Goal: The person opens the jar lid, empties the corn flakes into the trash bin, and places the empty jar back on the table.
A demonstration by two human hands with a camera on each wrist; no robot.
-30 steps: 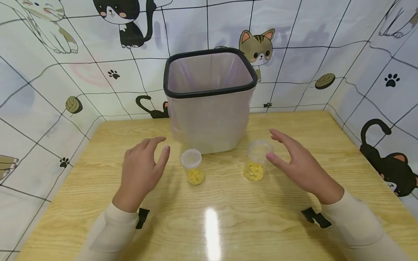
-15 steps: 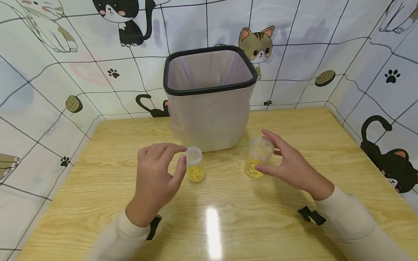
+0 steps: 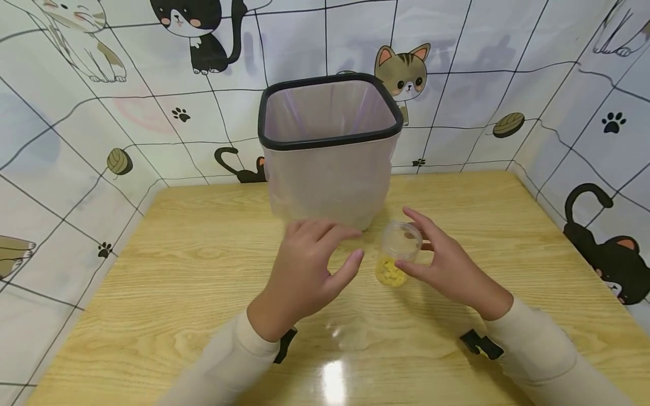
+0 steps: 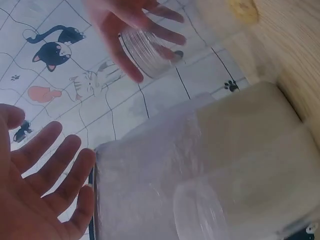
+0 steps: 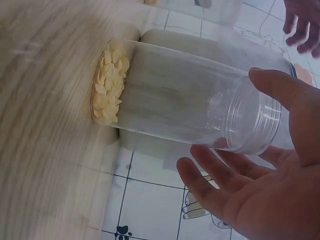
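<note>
In the head view my right hand point(image 3: 449, 268) holds a clear jar point(image 3: 390, 273) with yellow pieces at its bottom. The right wrist view shows thumb and fingers loosely around the neck of that jar point(image 5: 175, 95), whose base is down on the wood. My left hand point(image 3: 307, 268) hovers left of it with thumb and forefinger apart. In the left wrist view the spread fingers point(image 4: 65, 155) hold nothing. A second clear jar point(image 4: 200, 215) stands beyond this hand, which hides it in the head view.
A large whitish bin point(image 3: 330, 175) with a black rim stands at the back of the wooden table point(image 3: 178, 254). A cat-patterned sheet point(image 3: 203, 113) covers the walls behind and at both sides.
My left hand has moved right, across the smaller jar, toward the other one. The right hand has come in around its jar, which has shifted slightly toward me.
</note>
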